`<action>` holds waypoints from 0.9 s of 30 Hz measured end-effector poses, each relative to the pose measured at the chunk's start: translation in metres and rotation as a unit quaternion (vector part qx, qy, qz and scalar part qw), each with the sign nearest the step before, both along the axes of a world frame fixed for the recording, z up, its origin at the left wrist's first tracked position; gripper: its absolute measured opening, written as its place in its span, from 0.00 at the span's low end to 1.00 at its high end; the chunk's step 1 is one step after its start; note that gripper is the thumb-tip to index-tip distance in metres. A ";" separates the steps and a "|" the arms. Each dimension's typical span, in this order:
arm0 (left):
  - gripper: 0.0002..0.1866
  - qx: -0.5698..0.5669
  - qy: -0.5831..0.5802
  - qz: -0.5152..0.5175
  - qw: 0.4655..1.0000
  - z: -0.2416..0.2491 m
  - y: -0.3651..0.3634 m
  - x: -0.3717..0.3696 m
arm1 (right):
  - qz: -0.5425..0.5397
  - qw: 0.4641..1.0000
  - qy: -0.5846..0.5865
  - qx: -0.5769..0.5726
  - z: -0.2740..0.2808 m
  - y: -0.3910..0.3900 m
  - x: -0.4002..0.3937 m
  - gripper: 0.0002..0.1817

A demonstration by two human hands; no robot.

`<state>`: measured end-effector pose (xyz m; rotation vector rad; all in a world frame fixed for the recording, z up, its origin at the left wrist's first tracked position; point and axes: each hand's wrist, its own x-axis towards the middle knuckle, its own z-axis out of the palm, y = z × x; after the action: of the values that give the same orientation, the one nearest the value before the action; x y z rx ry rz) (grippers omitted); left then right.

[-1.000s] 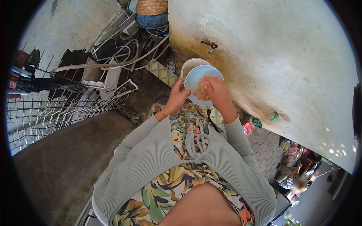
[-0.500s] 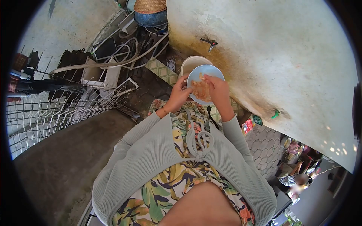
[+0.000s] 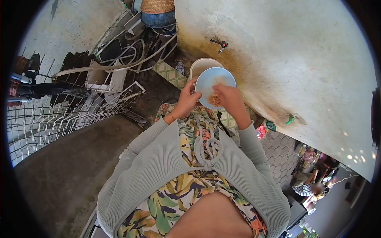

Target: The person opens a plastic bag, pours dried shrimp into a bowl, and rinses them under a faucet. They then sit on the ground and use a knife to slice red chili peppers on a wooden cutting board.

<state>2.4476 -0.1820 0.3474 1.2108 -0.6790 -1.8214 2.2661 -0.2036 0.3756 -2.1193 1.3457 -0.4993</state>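
A pale blue bowl (image 3: 206,78) is held tilted in front of my body. My left hand (image 3: 187,100) is closed on its left rim, thumb over the inside and fingers behind. Over the right part of the bowl is my right hand (image 3: 231,99), its fingers curled down among soft, brownish food pieces (image 3: 214,100). The fingertips are partly hidden and slightly blurred. Just behind the bowl, overlapped by it in this view, stands a cream-coloured bucket (image 3: 201,64).
A black-handled tap (image 3: 220,44) juts from the stained wall (image 3: 278,51) beyond the bucket. On the left lie a hose (image 3: 115,68), wire mesh (image 3: 59,125) and a low concrete wall (image 3: 75,166). Another person (image 3: 304,189) is at the far lower right.
My right hand has moved lower inside the bowl, and the brownish pieces are gathered closer together beneath it. The left hand keeps its hold on the rim.
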 end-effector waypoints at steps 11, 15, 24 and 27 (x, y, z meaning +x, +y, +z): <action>0.32 0.004 -0.018 0.026 0.999 -0.001 -0.004 -0.013 | -0.023 0.997 0.033 -0.064 -0.025 -0.003 -0.015 0.08; 0.31 -0.030 -0.046 -0.017 0.998 -0.006 -0.012 -0.020 | -0.080 0.996 -0.036 -0.015 -0.021 0.004 -0.036 0.08; 0.30 -0.173 -0.116 -0.136 0.968 -0.029 -0.032 -0.077 | -0.250 0.965 0.075 -0.022 -0.069 0.034 -0.055 0.21; 0.31 -0.115 -0.104 -0.184 0.971 -0.031 -0.029 -0.105 | -0.328 0.940 0.081 0.042 -0.085 0.052 -0.061 0.28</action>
<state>2.3429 -0.2115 0.3161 1.1849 -1.2697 -1.8574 2.2047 -0.1516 0.2911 -1.6312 2.1361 -0.5134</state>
